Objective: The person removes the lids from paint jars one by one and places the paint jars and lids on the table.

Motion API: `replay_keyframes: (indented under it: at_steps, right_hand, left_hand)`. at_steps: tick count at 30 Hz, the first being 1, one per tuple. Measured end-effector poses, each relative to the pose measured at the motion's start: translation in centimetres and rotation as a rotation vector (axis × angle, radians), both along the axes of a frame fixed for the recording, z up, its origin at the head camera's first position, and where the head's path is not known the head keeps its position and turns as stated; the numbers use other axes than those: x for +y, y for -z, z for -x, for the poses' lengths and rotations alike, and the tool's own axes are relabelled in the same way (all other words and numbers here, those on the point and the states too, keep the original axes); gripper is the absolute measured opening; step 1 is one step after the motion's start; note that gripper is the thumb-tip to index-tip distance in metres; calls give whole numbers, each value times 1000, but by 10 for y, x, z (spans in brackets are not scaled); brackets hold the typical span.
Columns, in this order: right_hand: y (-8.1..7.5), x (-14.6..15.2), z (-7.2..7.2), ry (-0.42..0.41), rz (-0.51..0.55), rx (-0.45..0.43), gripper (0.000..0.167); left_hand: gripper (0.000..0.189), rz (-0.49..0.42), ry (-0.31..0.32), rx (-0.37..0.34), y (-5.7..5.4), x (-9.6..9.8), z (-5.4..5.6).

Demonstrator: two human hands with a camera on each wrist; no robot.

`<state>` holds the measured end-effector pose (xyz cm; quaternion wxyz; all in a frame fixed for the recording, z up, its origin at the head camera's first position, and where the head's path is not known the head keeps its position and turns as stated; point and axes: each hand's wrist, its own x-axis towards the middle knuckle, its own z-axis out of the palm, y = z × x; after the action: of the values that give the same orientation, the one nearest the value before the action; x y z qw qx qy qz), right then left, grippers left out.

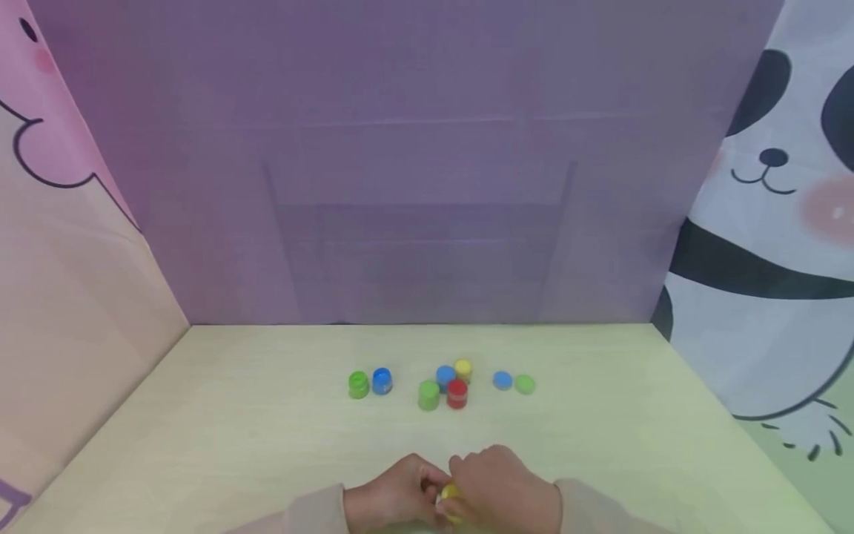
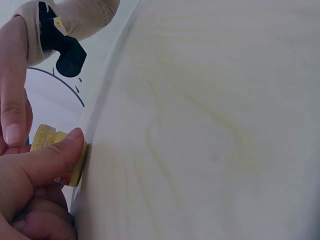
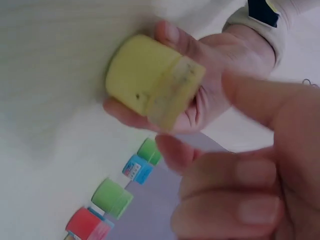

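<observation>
My left hand (image 1: 400,489) holds a small yellow jar (image 3: 137,70) near the table's front edge, thumb on one side and finger on the other. The jar is tilted, and its lid (image 3: 175,95) faces my right hand (image 1: 500,486). In the right wrist view, the right thumb and forefinger stand apart close beside the lid, with a gap at the thumb; the other fingers are loosely curled. In the left wrist view, a ribbed yellow rim (image 2: 44,136) shows below the right fingertips. The head view shows only a bit of yellow between the hands.
Ahead on the table (image 1: 267,445) stand green (image 1: 429,396), red (image 1: 457,394), blue (image 1: 445,377) and yellow (image 1: 463,369) jars. Lidless green (image 1: 358,385) and blue (image 1: 382,381) jars are left of them; blue (image 1: 502,380) and green (image 1: 525,384) lids lie right. A purple cloth (image 1: 414,259) hangs behind.
</observation>
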<state>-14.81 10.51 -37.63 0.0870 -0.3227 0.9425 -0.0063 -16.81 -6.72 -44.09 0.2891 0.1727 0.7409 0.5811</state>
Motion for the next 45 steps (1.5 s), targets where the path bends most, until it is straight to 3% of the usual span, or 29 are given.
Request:
replay_keyframes:
  at_steps: [10,23,29,33,38,45]
  right_hand:
    - [10,-2,-2,37,31,41,46]
    - [8,-2,1,-6,83,22,30]
    - [2,3,3,-47,122,-72,24]
    - [-1,5,5,-81,53,-115,15]
    - [-3,6,6,-131,-37,-101,13]
    - [-2,8,4,-103,91,-149,18]
  left_hand:
    - [30,45,-50,27,3,3,-1]
    - [29,47,-37,1,0,1,1]
    - [28,19,-13,-5,0,0,1]
    - [28,21,-7,-35,-1,-1,1]
    - [26,27,-2,-52,-2,-1,2]
    - [27,10,0,-68,-1,-2,2]
